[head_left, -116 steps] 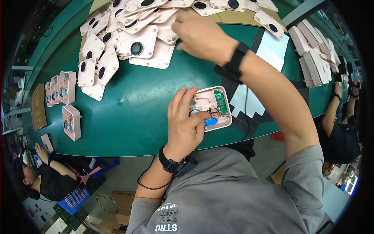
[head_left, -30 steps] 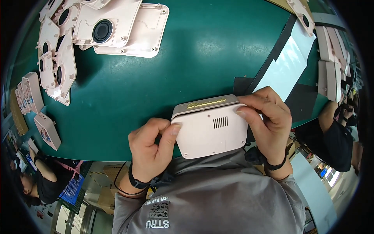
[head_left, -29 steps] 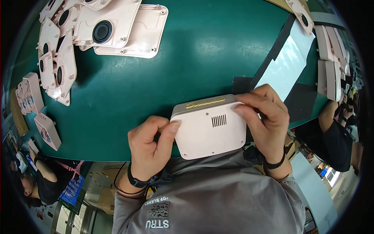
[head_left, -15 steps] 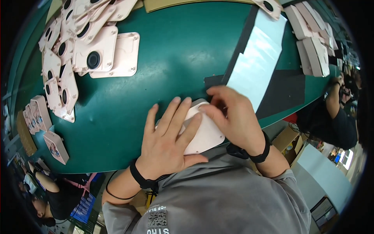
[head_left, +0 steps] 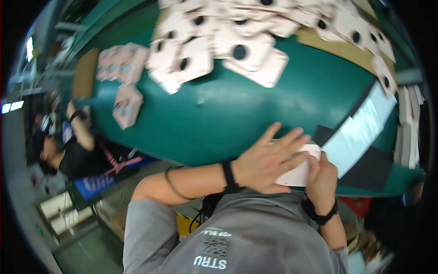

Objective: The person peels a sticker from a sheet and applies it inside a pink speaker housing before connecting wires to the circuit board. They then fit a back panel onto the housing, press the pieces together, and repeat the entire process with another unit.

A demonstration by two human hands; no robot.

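Observation:
A pale pink plastic panel (head_left: 296, 176) with rounded corners lies at the near edge of the green table, partly hidden by both hands. My left hand (head_left: 272, 160) rests flat across its left part, fingers spread. At the panel's right side, my right hand (head_left: 323, 177) is closed around the edge, thumb on top and the other fingers mostly out of sight. Just beyond the right hand lies a sheet with a glossy pale blue face (head_left: 360, 132), over a black sheet (head_left: 372, 171).
Pink panels with round black discs (head_left: 239, 52) are heaped along the far side on cardboard (head_left: 335, 51). Pink box-shaped housings (head_left: 127, 106) stand at the left. Several pale parts (head_left: 407, 125) are stacked at the right. Another person (head_left: 75, 153) is beyond the table's left edge.
The view has swung left, so the table contents appear shifted right. My right hand has gone from curled above the panel to gripping its right edge; my left hand stays spread on it.

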